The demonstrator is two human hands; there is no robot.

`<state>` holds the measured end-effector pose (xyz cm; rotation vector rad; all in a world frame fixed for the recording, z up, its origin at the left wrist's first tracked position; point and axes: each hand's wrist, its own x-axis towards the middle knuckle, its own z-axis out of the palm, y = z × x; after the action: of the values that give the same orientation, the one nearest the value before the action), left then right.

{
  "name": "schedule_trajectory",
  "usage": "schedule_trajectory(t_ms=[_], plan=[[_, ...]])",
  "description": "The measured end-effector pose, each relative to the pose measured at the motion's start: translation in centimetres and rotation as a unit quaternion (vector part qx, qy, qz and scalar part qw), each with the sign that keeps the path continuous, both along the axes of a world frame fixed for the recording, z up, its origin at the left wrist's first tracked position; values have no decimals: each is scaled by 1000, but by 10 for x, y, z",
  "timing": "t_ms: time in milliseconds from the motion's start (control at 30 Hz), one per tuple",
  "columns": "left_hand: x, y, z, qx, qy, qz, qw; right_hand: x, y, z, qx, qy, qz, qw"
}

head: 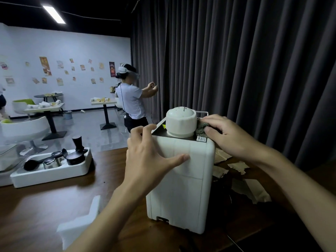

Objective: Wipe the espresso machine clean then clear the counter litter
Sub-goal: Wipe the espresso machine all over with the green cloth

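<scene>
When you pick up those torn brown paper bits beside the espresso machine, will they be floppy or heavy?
Probably floppy: the paper scraps look thin, with ragged torn edges that curl up off the counter. Likely very light too, so a quick swipe might scatter them instead of gathering them.

A: Any readable text?

B: Hardly. The espresso machine (181,179) has a yellow warning triangle sticker (164,126) at the left edge of its top plate. The symbol inside is too small to tell.

A: White label?

B: The white label (201,138) sits at the top's front right corner, just beside the cloth (201,129). Black print lines, none legible.

A: Cap?

B: The white cap (181,120) has a short strip of tiny dark print near its crown, possibly a brand. Unreadable.

A: Background?

B: Posters (45,66) on the far wall, lettering blurred.
</scene>
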<state>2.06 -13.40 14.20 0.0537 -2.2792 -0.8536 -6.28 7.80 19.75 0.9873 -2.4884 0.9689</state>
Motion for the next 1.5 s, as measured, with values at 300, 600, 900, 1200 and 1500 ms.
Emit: schedule_trajectory(t_ms=[300, 600, 900, 1200, 1500], plan=[[5, 22, -1, 10, 5, 34, 999, 29, 7, 6, 10, 50, -28, 998], [17, -15, 18, 45, -12, -159, 986, 70, 2, -4, -80, 110, 0, 991], [33, -22, 30, 133, -10, -283, 950, 82, -41, -14, -165, 135, 88, 973], [24, -27, 35, 134, 77, -190, 970, 60, -49, -20, -138, 140, 105, 975], [-11, -39, 48, 51, 85, -75, 992, 42, -33, -24, -33, 255, -45, 965]])
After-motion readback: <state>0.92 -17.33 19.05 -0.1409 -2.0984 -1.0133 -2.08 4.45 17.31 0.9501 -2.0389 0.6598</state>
